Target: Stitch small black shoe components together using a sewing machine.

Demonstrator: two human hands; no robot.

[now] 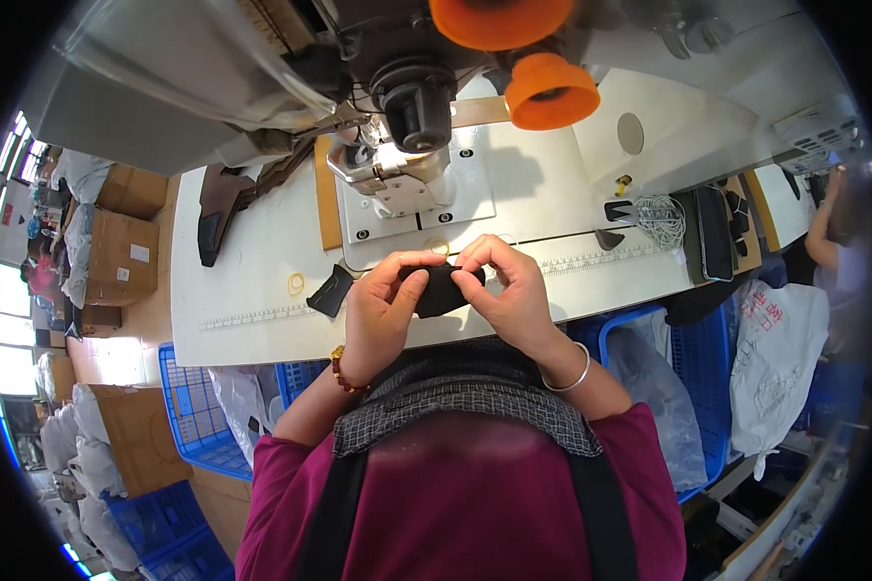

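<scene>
Black cloth (441,295): held from both sides, likely for steadiness
Left hand (384,308): pinches its left end
Right hand (513,295): pinches its right end

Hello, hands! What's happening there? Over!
Left hand, right hand: both pinching black piece. Piece over white table. Black scrap nearby, left; machine ahead.

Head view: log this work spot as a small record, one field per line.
left hand: pinches the left end of a black piece; left hand
right hand: right hand pinches its right end
wrists: beaded bracelet on the left, pale bangle on the right
behind hands: sewing machine on a white table
left of hands: black scrap, yellow ring
right of hands: bundle of pale cord
below table edge: blue baskets
material of piece: cannot tell
</scene>
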